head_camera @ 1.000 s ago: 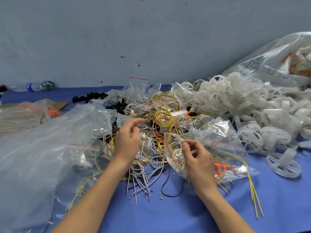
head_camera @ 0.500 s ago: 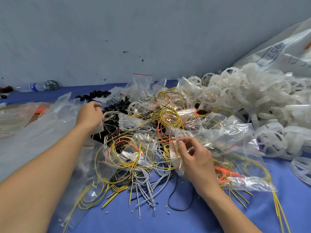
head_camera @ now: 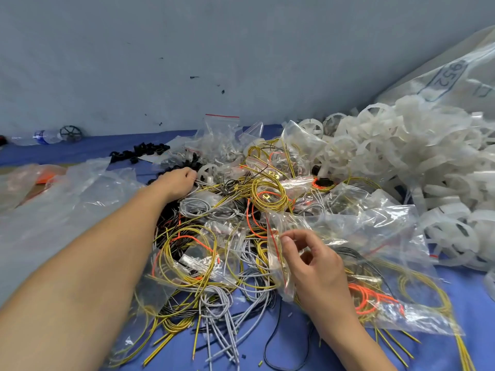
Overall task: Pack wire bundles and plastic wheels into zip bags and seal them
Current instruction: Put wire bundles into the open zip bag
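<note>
Head view: the right hand (head_camera: 316, 266) keeps a pinch grip on the zip bag (head_camera: 361, 231) mouth at lower centre, ready for filling. The left hand (head_camera: 176, 180) reaches among the wire bundles (head_camera: 267, 194), its grip unreadable.

Bare blue table (head_camera: 182, 360) shows in 2 places: the near edge and a far-left strip by the water bottle (head_camera: 40, 136). Tangled wires (head_camera: 241, 210) fill the middle, a plastic wheel heap (head_camera: 417, 156) walls the right, and crumpled clear bags (head_camera: 80, 199) cover the left.
</note>
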